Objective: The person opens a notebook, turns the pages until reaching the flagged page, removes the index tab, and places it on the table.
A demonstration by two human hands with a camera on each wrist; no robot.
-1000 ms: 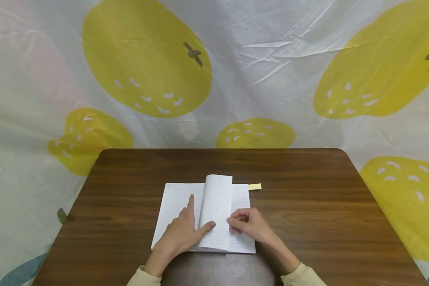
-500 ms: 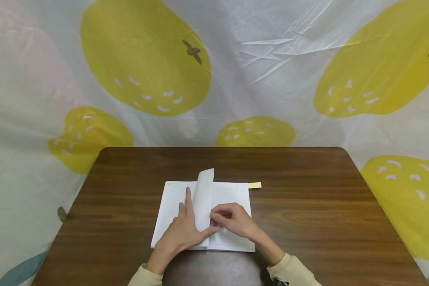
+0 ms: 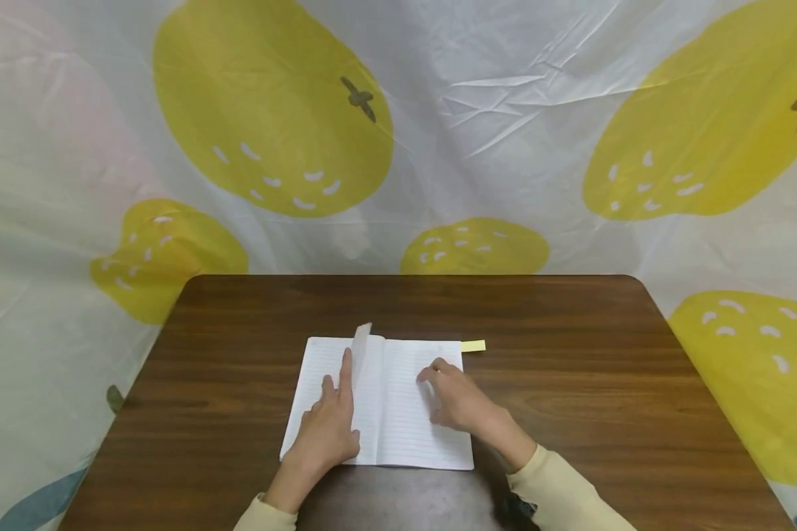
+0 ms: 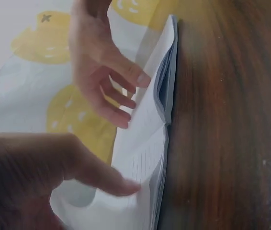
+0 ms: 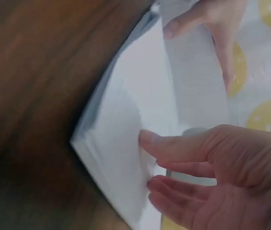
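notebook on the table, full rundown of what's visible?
The notebook is a thin, soft-looking book of white ruled paper, lying open and flat near the front middle of the dark wooden table. One page stands partly raised near the spine, leaning left. The left hand rests on the left page with its forefinger straight beside that leaf; the right hand lies on the right page. A yellow sticky tab juts from its far right corner.

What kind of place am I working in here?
Probably a makeshift recording spot, not an office: a bare wooden table, a wrinkled fruit-print sheet hung behind it, and one lined notebook.
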